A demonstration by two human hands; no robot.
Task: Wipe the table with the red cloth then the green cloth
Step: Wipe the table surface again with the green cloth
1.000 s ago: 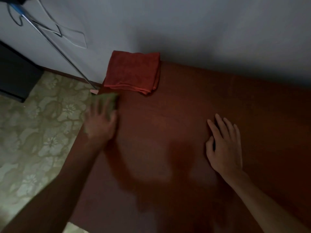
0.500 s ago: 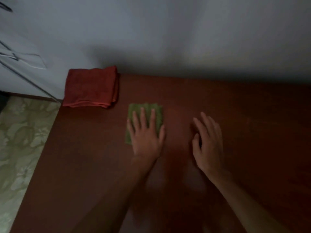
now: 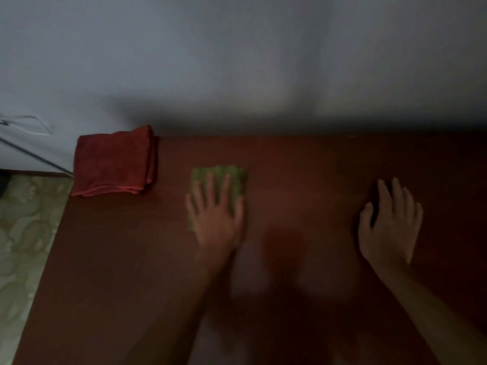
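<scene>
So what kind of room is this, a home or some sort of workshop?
Probably a room in a home, though it is dim. A reddish-brown table stands against a plain wall, patterned flooring lies beside it, and a folded red cloth sits at the table's corner.

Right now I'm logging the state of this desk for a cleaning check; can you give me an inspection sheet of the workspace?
Surface: dark reddish-brown table, set against the wall; lighting dim, no spills discernible.
Job's things: red cloth folded at the far left corner, untouched; green cloth flat on the table under the left hand.
Clutter: nothing seen.
Grippers: left hand presses on the green cloth with straight, spread fingers; right hand rests flat on bare table, holding nothing.
Cables: thin white wire against the wall, far left.
Surroundings: grey wall; patterned floor left of the table; slanted metal rod.
</scene>
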